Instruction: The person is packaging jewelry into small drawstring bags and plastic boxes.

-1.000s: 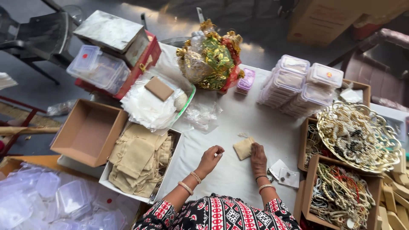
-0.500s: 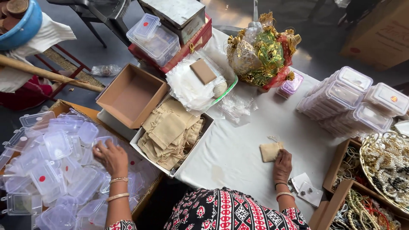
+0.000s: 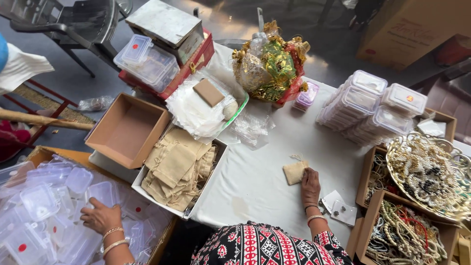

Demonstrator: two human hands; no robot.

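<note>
My right hand [image 3: 310, 181] rests flat on the white table [image 3: 255, 176], its fingers touching a small beige cloth pouch [image 3: 295, 172]. My left hand [image 3: 100, 217] reaches down to the left into a big cardboard box [image 3: 37, 153] full of several clear plastic containers [image 3: 41, 201]. Its fingers lie spread on the containers and I cannot see anything gripped. Between the two hands stands a white tray of several beige cloth pouches [image 3: 179, 169].
An empty brown box [image 3: 128, 128] sits beside the pouch tray. Stacked clear lidded boxes [image 3: 370, 105], a gold-wrapped gift basket [image 3: 270, 66] and trays of bead jewellery [image 3: 427, 179] fill the right side. Small cards with earrings [image 3: 338, 208] lie near my right wrist.
My left hand left the table and swung down left into the box of plastic containers, then moved lower in it. The right hand stayed on the small pouch.
</note>
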